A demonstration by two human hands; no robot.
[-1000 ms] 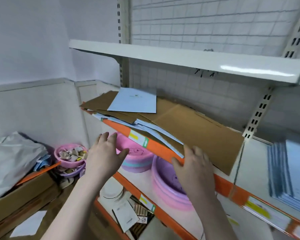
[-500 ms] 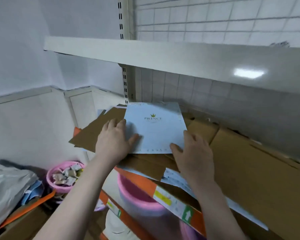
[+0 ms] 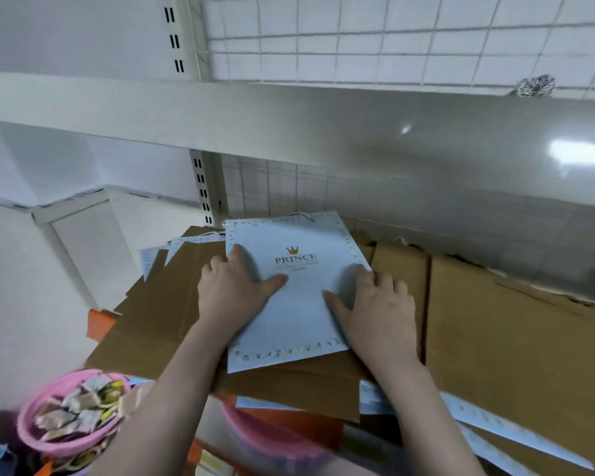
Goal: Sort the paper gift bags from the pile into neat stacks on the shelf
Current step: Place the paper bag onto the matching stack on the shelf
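Shelf [image 3: 547, 355] between two white boards carries overlapping flattened brown cardboard sheets [image 3: 495, 338]; on top of them, toward the left end, lies one pale blue "PRINCE" paper gift bag [image 3: 289, 304], flat, its long axis running away from the person toward the back grid wall; more blue bags [image 3: 495, 427] poke out from under the cardboard at the front edge; left hand [image 3: 234, 290] presses the bag's left edge, fingers nearly straight, thumb spread onto its face; right hand [image 3: 375, 307] mirrors it on the right edge; neither hand appears to grip it; both sit equally near, so the bag can likely be lifted straight toward the person.
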